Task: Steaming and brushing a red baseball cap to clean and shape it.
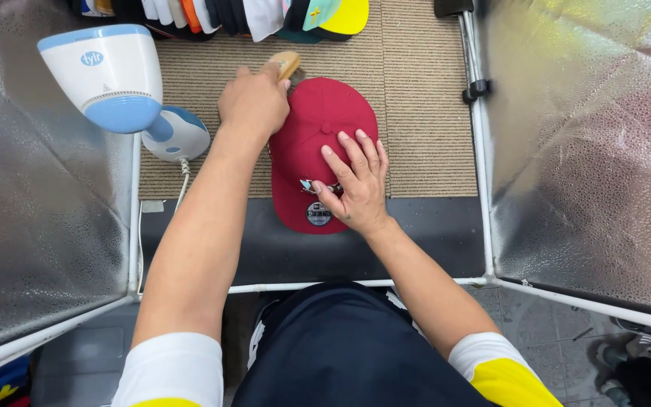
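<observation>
The work in hand is brushing a red cap (318, 143), which lies crown-up on the ribbed mat (423, 113) of the table, brim toward the person. The left hand (252, 102) is closed in a firm grip on a wooden brush (288, 63), set at the far edge of the crown. The right hand (356, 185) rests flat with fingers spread on the crown and brim, pinning the cap; it grasps nothing. By judgement, the next stroke requires the right hand to keep the cap steady. A white-and-blue steamer (114, 79) stands just left of the brushing arm, its cord (184, 181) trailing down. Stacked caps (265, 15) line the far edge. Silver reflector panels (589, 151) flank both sides.
</observation>
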